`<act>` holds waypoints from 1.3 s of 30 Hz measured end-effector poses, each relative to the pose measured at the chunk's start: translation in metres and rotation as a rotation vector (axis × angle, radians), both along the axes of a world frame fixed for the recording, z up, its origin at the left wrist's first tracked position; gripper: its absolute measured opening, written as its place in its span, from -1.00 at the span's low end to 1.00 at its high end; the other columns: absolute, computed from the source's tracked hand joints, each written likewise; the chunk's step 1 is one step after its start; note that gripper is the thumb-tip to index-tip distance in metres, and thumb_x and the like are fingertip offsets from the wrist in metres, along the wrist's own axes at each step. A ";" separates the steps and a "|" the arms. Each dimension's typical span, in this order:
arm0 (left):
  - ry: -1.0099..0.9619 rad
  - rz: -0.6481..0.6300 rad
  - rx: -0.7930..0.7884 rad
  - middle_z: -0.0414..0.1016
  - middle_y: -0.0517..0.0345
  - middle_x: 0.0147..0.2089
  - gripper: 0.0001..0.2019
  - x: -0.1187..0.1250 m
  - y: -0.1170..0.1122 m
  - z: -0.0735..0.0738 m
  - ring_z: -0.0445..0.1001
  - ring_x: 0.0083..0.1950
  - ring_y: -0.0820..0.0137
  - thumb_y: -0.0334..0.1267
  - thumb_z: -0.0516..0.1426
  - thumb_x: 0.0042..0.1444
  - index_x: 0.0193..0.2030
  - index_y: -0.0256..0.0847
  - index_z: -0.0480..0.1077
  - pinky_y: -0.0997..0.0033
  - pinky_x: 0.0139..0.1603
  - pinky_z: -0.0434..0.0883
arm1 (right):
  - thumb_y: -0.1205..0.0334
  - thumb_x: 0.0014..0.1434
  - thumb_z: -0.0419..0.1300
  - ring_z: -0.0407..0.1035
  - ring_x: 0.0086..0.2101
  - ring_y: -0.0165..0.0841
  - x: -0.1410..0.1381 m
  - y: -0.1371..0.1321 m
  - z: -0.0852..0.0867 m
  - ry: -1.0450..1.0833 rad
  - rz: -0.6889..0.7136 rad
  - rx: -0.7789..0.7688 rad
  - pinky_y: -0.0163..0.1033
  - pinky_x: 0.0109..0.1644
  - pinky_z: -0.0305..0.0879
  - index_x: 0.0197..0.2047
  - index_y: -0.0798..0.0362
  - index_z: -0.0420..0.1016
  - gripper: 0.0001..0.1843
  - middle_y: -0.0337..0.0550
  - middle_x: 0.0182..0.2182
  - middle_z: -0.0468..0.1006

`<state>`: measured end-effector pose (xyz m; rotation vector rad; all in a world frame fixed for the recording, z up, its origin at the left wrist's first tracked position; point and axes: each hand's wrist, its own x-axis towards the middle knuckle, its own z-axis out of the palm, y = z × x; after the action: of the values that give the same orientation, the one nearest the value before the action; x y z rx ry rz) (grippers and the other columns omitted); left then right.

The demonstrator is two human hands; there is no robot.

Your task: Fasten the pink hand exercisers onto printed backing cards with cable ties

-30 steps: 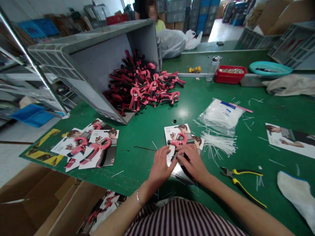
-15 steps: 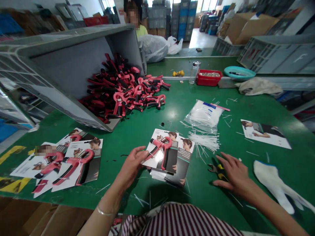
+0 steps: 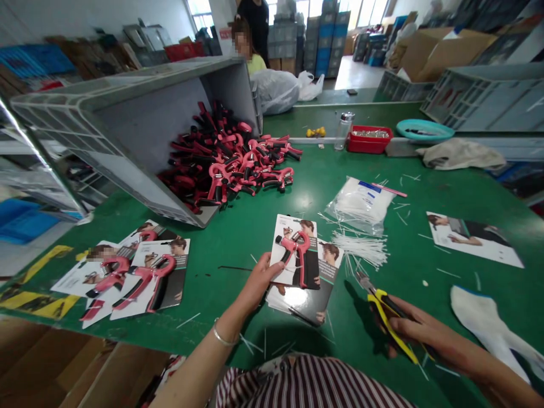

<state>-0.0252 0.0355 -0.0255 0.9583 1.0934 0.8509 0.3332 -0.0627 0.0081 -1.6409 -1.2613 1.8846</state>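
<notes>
My left hand point(image 3: 256, 283) pinches the lower left edge of a printed card point(image 3: 312, 276), its fingers partly behind it. A red-and-black hand grip strengthener point(image 3: 302, 255) lies against the card's face, with a thin white tie across it. Under this card is a stack of similar cards point(image 3: 312, 306). To the right, my right hand point(image 3: 410, 326) is closed around yellow-and-black cutting pliers point(image 3: 382, 311), held above the table with the jaws pointing up and left. Loose white cable ties point(image 3: 363, 248) lie just beyond the jaws.
A tipped grey crate point(image 3: 136, 119) spills many grip strengtheners point(image 3: 238, 158). Several carded ones point(image 3: 147, 277) lie at left. A bag of cable ties point(image 3: 361, 204), a single card point(image 3: 474, 238), a white glove point(image 3: 484, 323) and a red tray point(image 3: 369, 139) are rightward. A person point(image 3: 255, 62) is behind.
My right hand has picked the pliers up off the table. My left hand now grips the top card, which is raised and turned more upright. The view has shifted slightly.
</notes>
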 end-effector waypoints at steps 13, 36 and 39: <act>0.356 -0.004 0.387 0.52 0.09 -0.07 -0.61 -0.011 0.001 0.039 0.46 -0.07 0.23 -0.02 0.18 0.15 0.05 -0.17 0.38 0.35 -0.07 0.34 | 0.10 0.18 0.22 0.54 -0.29 -0.32 -0.071 0.103 0.050 0.389 0.558 -0.243 -0.30 -0.31 0.43 0.12 0.14 0.30 -0.51 0.00 -0.16 0.59; 0.415 -0.104 0.436 0.51 0.14 -0.17 -0.68 -0.009 0.003 0.049 0.43 -0.16 0.26 -0.04 0.19 0.13 -0.05 -0.16 0.44 0.40 -0.15 0.30 | 0.14 0.19 0.10 0.37 -0.55 -0.40 -0.089 0.115 0.047 0.098 0.626 -0.094 -0.35 -0.55 0.28 0.00 0.10 0.35 -0.65 -0.22 -0.46 0.49; 0.287 -0.026 0.304 0.53 0.11 -0.14 -0.68 -0.007 0.003 0.038 0.46 -0.14 0.26 -0.05 0.23 0.10 -0.08 -0.19 0.45 0.41 -0.15 0.33 | 0.21 0.19 0.07 0.43 -0.45 -0.32 -0.092 0.105 0.042 -0.233 0.690 0.347 -0.29 -0.42 0.31 -0.05 0.07 0.38 -0.73 -0.11 -0.36 0.54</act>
<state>-0.0324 0.0384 0.0126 1.3778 1.2122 0.8928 0.2407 0.0422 0.0498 -1.3630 -2.3325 1.6760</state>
